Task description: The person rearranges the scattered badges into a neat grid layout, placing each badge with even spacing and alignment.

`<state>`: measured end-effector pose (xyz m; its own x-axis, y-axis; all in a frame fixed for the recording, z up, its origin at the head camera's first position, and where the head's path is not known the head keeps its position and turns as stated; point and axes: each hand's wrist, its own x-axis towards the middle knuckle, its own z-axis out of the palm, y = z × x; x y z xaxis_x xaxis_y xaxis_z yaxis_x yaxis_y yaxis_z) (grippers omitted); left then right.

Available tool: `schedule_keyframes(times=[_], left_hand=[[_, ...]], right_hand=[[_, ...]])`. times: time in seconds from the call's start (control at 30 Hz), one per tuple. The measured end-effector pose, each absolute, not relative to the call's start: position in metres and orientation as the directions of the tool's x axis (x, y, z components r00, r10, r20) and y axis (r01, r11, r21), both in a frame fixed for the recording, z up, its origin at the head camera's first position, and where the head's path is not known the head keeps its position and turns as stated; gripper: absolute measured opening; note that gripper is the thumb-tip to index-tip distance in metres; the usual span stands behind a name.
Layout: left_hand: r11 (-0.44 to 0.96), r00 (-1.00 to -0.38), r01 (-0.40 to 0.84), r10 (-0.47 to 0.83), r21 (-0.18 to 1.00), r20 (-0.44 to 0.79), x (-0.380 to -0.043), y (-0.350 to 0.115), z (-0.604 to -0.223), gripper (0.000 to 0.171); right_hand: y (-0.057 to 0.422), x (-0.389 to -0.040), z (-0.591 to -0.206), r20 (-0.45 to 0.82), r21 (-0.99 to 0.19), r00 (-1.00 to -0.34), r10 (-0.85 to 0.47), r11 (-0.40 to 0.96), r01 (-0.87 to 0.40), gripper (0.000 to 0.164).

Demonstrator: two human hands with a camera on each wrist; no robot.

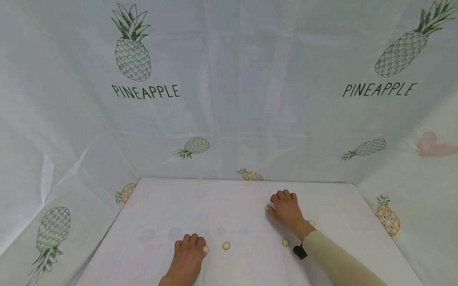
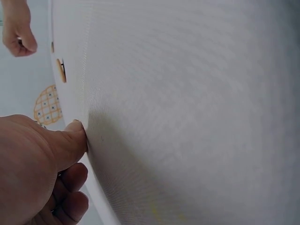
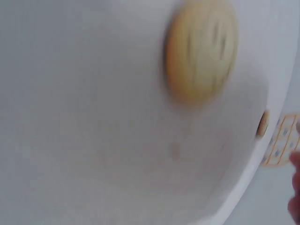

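Observation:
Several small round beige discs with markings lie on the white-covered table. At the near left, my left hand (image 1: pixel 186 259) has its fingers curled down and its thumb and forefinger at a disc (image 1: pixel 206 249). The left wrist view shows the thumb (image 2: pixel 70 145) down at the surface, and that disc is hidden there. A separate disc (image 1: pixel 226 245) lies just to the right. My right hand (image 1: pixel 286 208) is farther back with loosely bent fingers, beside another disc (image 1: pixel 266 207). In the right wrist view its fingers (image 3: pixel 295 178) look apart from the far disc (image 3: pixel 263 124).
Two more discs lie by the right wrist: one (image 1: pixel 285 242) left of it, another (image 1: pixel 311 223) just beyond it. A black strap end (image 1: pixel 300 252) hangs from that wrist. Pineapple-printed sheeting (image 1: pixel 229 99) rises behind and beside the table (image 1: pixel 161 206).

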<state>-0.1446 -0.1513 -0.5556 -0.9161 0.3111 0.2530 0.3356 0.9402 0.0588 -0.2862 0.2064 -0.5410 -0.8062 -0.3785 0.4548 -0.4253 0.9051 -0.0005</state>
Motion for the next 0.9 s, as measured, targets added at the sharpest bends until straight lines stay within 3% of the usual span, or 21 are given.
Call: schedule_keyframes(times=[0.2,0.43,0.67,0.9], left_hand=[[0.941,-0.918,0.332,0.306,0.067,0.252,-0.145,-0.153,-0.555,0.029],[0.943,-0.923,0.324,0.297,0.075,0.246,-0.146,-0.156,-0.556,0.027],[0.944,-0.925,0.321,0.295,0.077,0.24,-0.146,-0.157,-0.557,0.028],[0.936,-0.909,0.345,0.315,0.068,0.273,-0.143,-0.152,-0.553,0.028]], right_hand=[[0.18,-0.264,-0.538,0.532,-0.014,-0.777,-0.338,0.913,-0.407,0.022],[0.134,-0.232,-0.537,0.47,-0.014,-0.779,-0.416,0.878,-0.478,0.025],[0.089,-0.206,-0.54,0.347,0.067,-0.741,-0.575,0.803,-0.592,0.037],[0.073,-0.194,-0.547,0.318,0.122,-0.712,-0.626,0.772,-0.624,0.039]])
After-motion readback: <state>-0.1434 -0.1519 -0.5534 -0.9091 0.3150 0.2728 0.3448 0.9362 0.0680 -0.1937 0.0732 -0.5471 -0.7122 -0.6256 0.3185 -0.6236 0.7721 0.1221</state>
